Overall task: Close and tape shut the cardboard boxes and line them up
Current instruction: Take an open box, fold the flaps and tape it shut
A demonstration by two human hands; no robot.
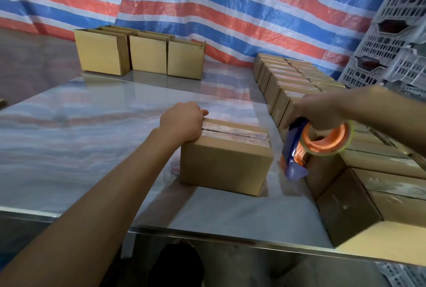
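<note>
The cardboard box [226,164] sits in the middle of the tabletop [92,136], with a strip of clear tape [235,133] over its top seam. The left grip [182,123] holds the box's left end, fingers curled over the far edge. The right grip [322,111] clasps a blue-and-orange tape dispenser [297,148] just right of the box, beside rows of taped boxes [288,79]. Three open boxes [147,56] stand at the far edge.

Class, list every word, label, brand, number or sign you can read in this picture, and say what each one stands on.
There is no readable text.
The centre box is plain cardboard with clear tape and no print.
The back boxes are plain.
The taped boxes on the right are plain.
The dispenser is blue and orange, and blurred; no label shows.
The tarp has stripes only.
The crates show no marks.
</note>
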